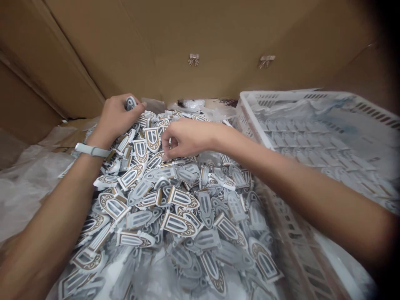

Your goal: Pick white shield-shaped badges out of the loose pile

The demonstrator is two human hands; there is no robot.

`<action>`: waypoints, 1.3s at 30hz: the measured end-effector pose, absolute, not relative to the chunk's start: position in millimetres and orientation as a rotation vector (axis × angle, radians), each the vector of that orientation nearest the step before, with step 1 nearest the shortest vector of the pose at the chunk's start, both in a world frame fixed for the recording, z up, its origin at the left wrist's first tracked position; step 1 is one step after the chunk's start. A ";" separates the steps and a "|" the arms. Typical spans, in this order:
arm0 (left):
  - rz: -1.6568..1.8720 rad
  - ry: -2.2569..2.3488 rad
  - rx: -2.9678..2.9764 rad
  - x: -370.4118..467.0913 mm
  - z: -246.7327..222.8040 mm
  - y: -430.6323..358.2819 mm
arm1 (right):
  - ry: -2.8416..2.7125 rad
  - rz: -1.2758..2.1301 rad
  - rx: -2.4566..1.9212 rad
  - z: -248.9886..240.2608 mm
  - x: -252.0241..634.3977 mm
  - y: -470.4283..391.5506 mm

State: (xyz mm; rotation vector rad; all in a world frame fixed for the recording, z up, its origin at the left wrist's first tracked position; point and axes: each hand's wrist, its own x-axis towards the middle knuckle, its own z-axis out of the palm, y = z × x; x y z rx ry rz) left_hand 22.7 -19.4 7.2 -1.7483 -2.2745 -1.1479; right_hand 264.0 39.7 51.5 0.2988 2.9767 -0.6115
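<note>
A large heap of small white and grey arched window-shaped pieces [183,198], some with gold-brown scrollwork, spreads in front of me. At the heap's far left, my left hand [120,114] is closed around a grey arched piece [130,102], whose rounded end shows above the fingers. A pale band circles that wrist. My right hand [184,139] is over the middle of the heap, thumb and fingers curled down among the pieces. Its fingertips touch or nearly touch a window-shaped piece [155,160]; whether they grip it I cannot tell.
To the right stands a white plastic crate [250,121] holding rows of similar pieces and plastic film. Cardboard walls [150,50] rise behind, with two small checked bows [193,59] on them. Crumpled clear plastic [28,179] lies at the left.
</note>
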 end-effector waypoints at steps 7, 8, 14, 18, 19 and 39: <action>-1.171 -2.256 -1.753 21.3 6.6 -18.9 | 2.968 -0.651 0.292 52.6 265.7 38.1; -1.164 -2.258 -1.756 21.2 6.6 -19.0 | 2.967 -0.656 0.285 52.9 265.7 37.9; -1.182 -2.219 -1.774 18.1 3.6 -17.5 | 2.957 -0.622 0.281 54.6 264.8 38.6; -1.191 -2.184 -1.759 15.6 0.7 -15.6 | 2.951 -0.550 0.309 54.9 264.3 40.5; -1.184 -2.186 -1.762 15.2 0.3 -15.4 | 2.950 -0.532 0.314 55.0 264.2 40.8; -1.160 -2.249 -1.749 19.0 4.0 -17.2 | 2.839 -0.473 0.383 49.3 263.6 41.3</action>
